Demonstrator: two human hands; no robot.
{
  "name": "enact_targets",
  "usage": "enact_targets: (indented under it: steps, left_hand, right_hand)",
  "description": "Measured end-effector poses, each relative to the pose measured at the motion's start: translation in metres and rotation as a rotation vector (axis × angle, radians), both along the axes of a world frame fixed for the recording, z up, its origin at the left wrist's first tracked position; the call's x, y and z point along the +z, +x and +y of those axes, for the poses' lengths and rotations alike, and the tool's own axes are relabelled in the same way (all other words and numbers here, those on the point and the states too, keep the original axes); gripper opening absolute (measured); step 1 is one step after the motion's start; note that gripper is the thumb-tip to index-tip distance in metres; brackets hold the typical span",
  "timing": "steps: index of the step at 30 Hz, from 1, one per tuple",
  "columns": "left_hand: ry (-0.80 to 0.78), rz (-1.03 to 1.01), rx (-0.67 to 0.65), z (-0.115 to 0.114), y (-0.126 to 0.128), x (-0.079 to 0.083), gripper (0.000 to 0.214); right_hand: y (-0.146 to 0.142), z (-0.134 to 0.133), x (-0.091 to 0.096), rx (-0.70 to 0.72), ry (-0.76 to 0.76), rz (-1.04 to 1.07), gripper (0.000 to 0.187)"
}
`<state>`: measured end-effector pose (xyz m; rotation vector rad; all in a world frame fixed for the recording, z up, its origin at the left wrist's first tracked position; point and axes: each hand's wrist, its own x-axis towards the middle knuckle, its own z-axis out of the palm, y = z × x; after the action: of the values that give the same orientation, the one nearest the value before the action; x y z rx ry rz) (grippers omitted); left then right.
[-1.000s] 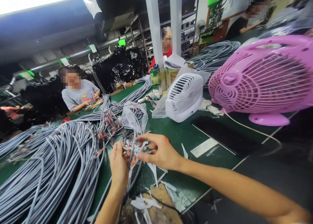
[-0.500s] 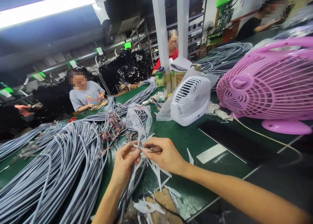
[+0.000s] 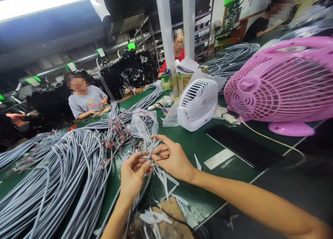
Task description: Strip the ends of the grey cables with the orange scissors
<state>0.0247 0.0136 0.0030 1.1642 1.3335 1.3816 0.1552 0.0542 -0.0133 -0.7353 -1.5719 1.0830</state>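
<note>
My left hand (image 3: 134, 173) is closed around a grey cable (image 3: 151, 149) whose pale end points up and away from me. My right hand (image 3: 174, 159) meets it there, thumb and bent fingers pinching at the same cable while the index finger stretches along its end. A thin dark strip shows between the right fingers; what it is I cannot make out. White strips (image 3: 163, 178) dangle and lie just below the hands. Behind the fingertips sits a clear plastic bag (image 3: 144, 122) with cable ends in it.
Bundled grey cables (image 3: 67, 173) cover the left of the green table (image 3: 187, 141). A white fan (image 3: 198, 105), a pink fan (image 3: 275, 84) and a black flat panel (image 3: 241, 147) stand or lie to the right. Co-workers sit beyond the table, one in a grey shirt (image 3: 87, 101).
My right index finger has straightened along the cable's end, which shows more plainly above the fingers. White strips near the left hand have dropped lower. The whole view has shifted slightly.
</note>
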Motion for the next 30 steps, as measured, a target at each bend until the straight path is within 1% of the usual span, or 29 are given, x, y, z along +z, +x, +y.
enact_targets:
  steps: [2,5,12,17,19,23,25,27,28,30]
  left_hand:
    - [-0.015,-0.017,0.006,-0.001,0.001,-0.001,0.033]
    - [-0.033,-0.053,-0.007,-0.001,0.001,-0.003,0.035]
    - [0.037,-0.164,-0.139,0.000,-0.005,-0.009,0.032]
    - [0.022,-0.203,-0.170,-0.002,-0.004,-0.006,0.035]
    - [-0.008,-0.215,-0.192,-0.003,-0.004,-0.002,0.034]
    - [-0.148,-0.179,-0.305,-0.006,-0.011,0.008,0.033]
    - [-0.206,-0.115,-0.371,-0.008,-0.017,0.014,0.033]
    - [-0.227,-0.022,-0.429,-0.011,-0.023,0.019,0.030]
    - [-0.221,0.034,-0.450,-0.012,-0.026,0.021,0.028]
    - [-0.198,0.150,-0.482,-0.016,-0.030,0.023,0.024]
  right_hand:
    - [0.000,-0.002,0.001,-0.012,0.009,0.009,0.049]
    - [0.000,-0.001,0.001,0.010,0.004,0.027,0.049]
    - [0.000,0.002,0.001,0.034,-0.034,0.082,0.045]
    - [0.001,0.001,0.003,0.020,-0.076,0.146,0.041]
    - [0.002,0.003,0.004,0.085,-0.107,0.170,0.038]
    - [0.005,0.009,0.006,0.346,-0.165,0.210,0.034]
    - [0.008,0.011,0.007,0.484,-0.180,0.211,0.035]
    - [0.012,0.012,0.009,0.601,-0.181,0.171,0.036]
    - [0.013,0.013,0.010,0.642,-0.175,0.141,0.036]
    - [0.015,0.012,0.012,0.679,-0.161,0.093,0.034]
